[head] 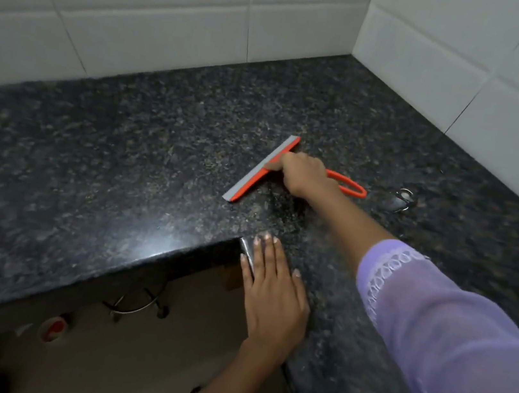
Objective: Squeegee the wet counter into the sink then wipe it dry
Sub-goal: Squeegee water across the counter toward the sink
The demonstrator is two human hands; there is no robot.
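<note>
Right hand (305, 174) outstretched, grip curled round squeegee (263, 170) handle; left hand (273, 294) flat, fingers spread on counter (122, 155) corner.

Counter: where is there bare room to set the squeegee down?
Bare granite counter runs left of the squeegee, between the tiled wall and the front edge. The back corner is also bare. Crowded: the right hand on the handle, a small shiny object to its right, the left hand at the inner corner.

squeegee (264, 168) handle partly hidden under right hand (305, 174)
</note>
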